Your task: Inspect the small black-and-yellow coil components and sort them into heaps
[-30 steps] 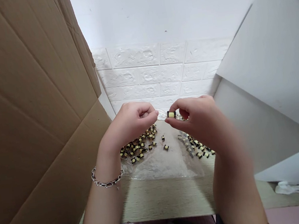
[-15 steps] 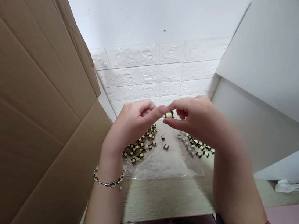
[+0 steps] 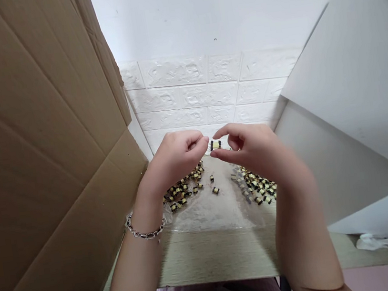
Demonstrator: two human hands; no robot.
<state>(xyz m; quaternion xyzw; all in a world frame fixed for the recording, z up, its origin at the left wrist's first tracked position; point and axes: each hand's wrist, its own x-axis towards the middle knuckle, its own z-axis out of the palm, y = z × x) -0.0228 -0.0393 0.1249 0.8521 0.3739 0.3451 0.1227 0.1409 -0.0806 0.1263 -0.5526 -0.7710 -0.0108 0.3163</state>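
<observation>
Between the thumb and index finger of my right hand (image 3: 247,142) is a small black and yellow component (image 3: 215,145) with thin pins. My left hand (image 3: 184,154) is just left of it, thumb and index fingertip pressed together near the pins; a thin wire may be between them, too small to make out. Below my left hand lies a pile of similar components (image 3: 182,190). Another pile (image 3: 261,186) lies below my right hand, partly under clear plastic. Two loose components (image 3: 215,190) rest between the piles.
A clear plastic sheet (image 3: 204,216) covers part of the wooden table (image 3: 216,255). Tall cardboard (image 3: 44,137) stands at the left, and white panels (image 3: 351,85) stand at the right. A white brick-patterned wall (image 3: 190,95) is behind. A crumpled white item (image 3: 373,241) lies at the right.
My left thumb has drawn back from the component and now meets the index finger. The component has turned slightly in my right hand, whose index finger has lifted a little.
</observation>
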